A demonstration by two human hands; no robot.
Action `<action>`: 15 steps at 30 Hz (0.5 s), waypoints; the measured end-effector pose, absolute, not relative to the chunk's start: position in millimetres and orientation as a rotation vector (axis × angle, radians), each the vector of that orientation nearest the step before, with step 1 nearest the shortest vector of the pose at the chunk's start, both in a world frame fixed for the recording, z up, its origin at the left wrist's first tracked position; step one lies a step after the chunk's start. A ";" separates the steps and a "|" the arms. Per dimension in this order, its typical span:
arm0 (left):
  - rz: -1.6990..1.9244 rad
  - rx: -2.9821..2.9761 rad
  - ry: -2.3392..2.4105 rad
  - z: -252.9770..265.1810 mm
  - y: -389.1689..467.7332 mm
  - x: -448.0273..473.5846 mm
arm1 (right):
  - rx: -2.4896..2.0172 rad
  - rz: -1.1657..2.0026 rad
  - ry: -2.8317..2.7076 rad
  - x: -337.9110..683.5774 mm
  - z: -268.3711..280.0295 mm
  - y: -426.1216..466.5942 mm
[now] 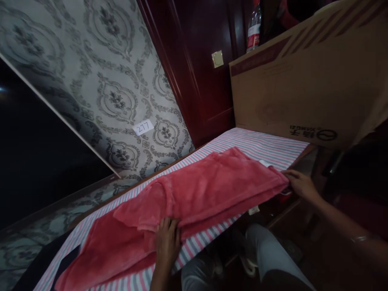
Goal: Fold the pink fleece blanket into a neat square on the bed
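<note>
A pink plush garment [218, 178] lies stretched lengthwise over a striped cloth [257, 141], with a fold and a curved seam near its middle. My left hand [168, 238] is at the near edge around that fold, its fingers bent and closed on the fabric. At the far right end, my right hand [301, 184] pinches the garment's corner between thumb and fingers. A small white tag shows by the garment's upper right edge. What lies beneath the plush layers is hidden.
Behind the right end stands a large cardboard box [303, 81], with a red-labelled bottle [254, 30] beside its top edge. A dark red door panel [194, 60] and patterned wallpaper [118, 81] rise behind. A black screen [45, 153] is at left; my legs [273, 250] are below.
</note>
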State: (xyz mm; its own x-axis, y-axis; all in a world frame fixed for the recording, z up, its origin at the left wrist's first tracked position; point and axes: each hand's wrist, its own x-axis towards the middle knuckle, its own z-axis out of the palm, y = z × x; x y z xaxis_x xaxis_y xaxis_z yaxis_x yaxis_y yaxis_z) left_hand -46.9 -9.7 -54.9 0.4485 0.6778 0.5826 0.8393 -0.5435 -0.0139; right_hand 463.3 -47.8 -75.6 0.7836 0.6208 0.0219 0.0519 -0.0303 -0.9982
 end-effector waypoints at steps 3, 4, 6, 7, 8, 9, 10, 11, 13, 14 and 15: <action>-0.768 -2.400 -1.344 -56.9 -8.4 -47.8 | -1.486 0.558 -0.566 462.1 -84.9 -55.1; -0.771 -2.395 -1.364 -57.0 -8.2 -47.3 | -1.459 0.570 -0.579 462.3 -86.2 -56.9; -0.785 -2.379 -1.394 -57.0 -8.3 -45.7 | -1.412 0.577 -0.617 463.3 -88.1 -59.9; -0.795 -2.373 -1.401 -57.0 -8.5 -44.9 | -1.394 0.575 -0.638 463.9 -89.1 -61.5; -0.803 -2.369 -1.405 -57.0 -8.9 -44.2 | -1.381 0.575 -0.659 464.5 -90.5 -63.0; -0.811 -2.368 -1.409 -57.1 -9.4 -43.6 | -1.374 0.578 -0.676 464.9 -92.0 -64.4; -0.817 -2.368 -1.414 -57.3 -9.8 -43.2 | -1.375 0.584 -0.690 465.2 -93.6 -65.5; -0.820 -2.367 -1.422 -57.6 -10.2 -42.9 | -1.383 0.593 -0.701 465.3 -95.2 -66.2; -0.829 -2.365 -1.427 -58.6 -10.6 -42.6 | -1.417 0.613 -0.722 464.7 -97.6 -65.7; -0.837 -2.361 -1.424 -59.4 -10.5 -42.5 | -1.438 0.619 -0.736 464.0 -98.2 -64.4; -0.848 -2.355 -1.419 -60.3 -10.3 -42.4 | -1.459 0.622 -0.754 463.2 -98.6 -62.4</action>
State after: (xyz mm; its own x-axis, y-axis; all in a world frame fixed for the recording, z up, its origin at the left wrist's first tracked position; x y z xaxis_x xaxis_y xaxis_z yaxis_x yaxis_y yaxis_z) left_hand -42.4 -10.3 -60.3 0.3515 0.7160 0.6031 0.8703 -0.4873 0.0713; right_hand 463.2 -62.4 -98.6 0.6331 0.7705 0.0735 0.0741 0.0342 -0.9967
